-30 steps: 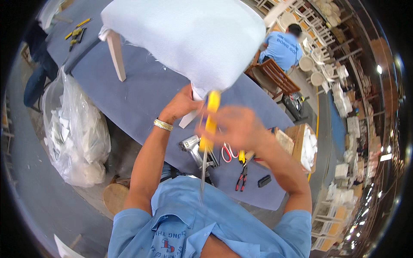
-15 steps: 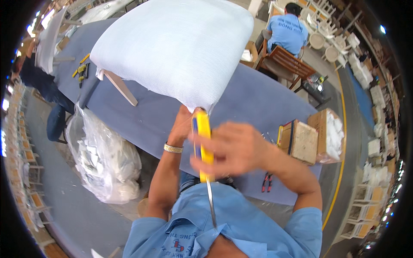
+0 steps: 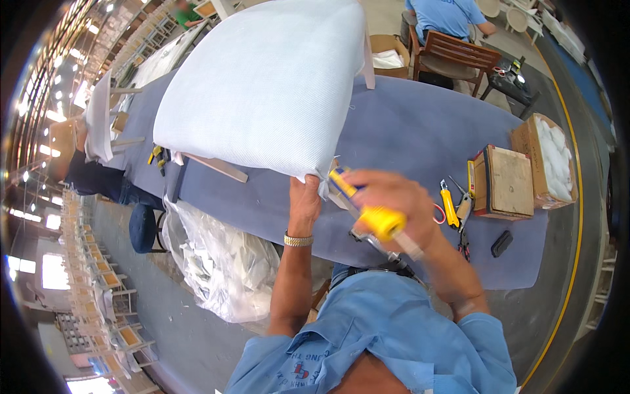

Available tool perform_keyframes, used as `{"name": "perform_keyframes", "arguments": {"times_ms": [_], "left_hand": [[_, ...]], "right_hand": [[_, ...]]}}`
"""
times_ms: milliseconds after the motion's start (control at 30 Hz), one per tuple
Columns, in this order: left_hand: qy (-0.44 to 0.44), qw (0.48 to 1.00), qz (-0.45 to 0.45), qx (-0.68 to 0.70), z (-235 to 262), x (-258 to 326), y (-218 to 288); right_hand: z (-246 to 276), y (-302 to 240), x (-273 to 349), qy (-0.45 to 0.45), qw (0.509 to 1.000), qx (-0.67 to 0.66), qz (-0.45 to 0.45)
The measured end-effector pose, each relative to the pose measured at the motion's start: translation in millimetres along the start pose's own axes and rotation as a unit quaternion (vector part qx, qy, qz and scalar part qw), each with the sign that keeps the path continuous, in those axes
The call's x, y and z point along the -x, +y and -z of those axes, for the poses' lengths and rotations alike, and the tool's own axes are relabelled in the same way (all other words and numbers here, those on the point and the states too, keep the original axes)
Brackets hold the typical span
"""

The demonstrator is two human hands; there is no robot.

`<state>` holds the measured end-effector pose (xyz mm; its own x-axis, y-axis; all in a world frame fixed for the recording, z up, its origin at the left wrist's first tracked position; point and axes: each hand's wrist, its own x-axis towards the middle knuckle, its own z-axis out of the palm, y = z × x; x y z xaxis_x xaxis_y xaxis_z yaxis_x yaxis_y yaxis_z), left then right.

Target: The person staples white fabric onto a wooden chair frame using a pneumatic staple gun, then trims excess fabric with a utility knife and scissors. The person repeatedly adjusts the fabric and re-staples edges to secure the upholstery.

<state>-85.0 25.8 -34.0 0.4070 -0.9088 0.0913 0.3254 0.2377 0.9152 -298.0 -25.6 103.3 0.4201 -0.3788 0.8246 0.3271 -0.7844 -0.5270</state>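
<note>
A white fabric-covered chair part [image 3: 256, 85], wide and padded, stands over the table with pale wooden legs under it. At its near corner my left hand [image 3: 304, 205] is closed, pinching the gathered fabric between thumb and fingers. My right hand [image 3: 405, 200], blurred by motion, grips a yellow-and-blue handled tool [image 3: 382, 223] with a slim metal shaft, like a screwdriver. Its blue handle end lies near the fabric corner, and the shaft points back toward my right forearm. The far side and underside of the padded part are hidden.
On the blue-grey table [image 3: 420, 131] at right lie a yellow utility knife [image 3: 449, 205], pliers, a black object [image 3: 501, 243], a wooden box [image 3: 504, 180] and a carton [image 3: 543, 157] of white material. A plastic bag [image 3: 223, 262] sits below left. Co-workers are left and beyond.
The view has shifted, bringing more of the table's right side in. My right hand has turned the tool from upright to slanting, shaft toward lower right. My left hand still pinches the corner.
</note>
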Motion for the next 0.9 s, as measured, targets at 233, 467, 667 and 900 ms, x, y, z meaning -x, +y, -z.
{"name": "perform_keyframes", "arguments": {"times_ms": [233,467,667,900], "left_hand": [[0.01,0.997,0.003,-0.07,-17,-3,11],[0.003,0.995,-0.059,-0.077,47,-5,-34],[-0.014,0.999,-0.03,0.02,9,-1,-7],[-0.039,0.996,-0.034,-0.077,14,-3,-2]], "right_hand": [[2,8,-30,0.037,0.995,-0.081,0.04],[17,47,48,0.138,0.928,-0.034,-0.344],[37,92,257,-0.222,0.745,0.322,-0.541],[56,112,285,-0.045,0.749,0.385,-0.538]]}}
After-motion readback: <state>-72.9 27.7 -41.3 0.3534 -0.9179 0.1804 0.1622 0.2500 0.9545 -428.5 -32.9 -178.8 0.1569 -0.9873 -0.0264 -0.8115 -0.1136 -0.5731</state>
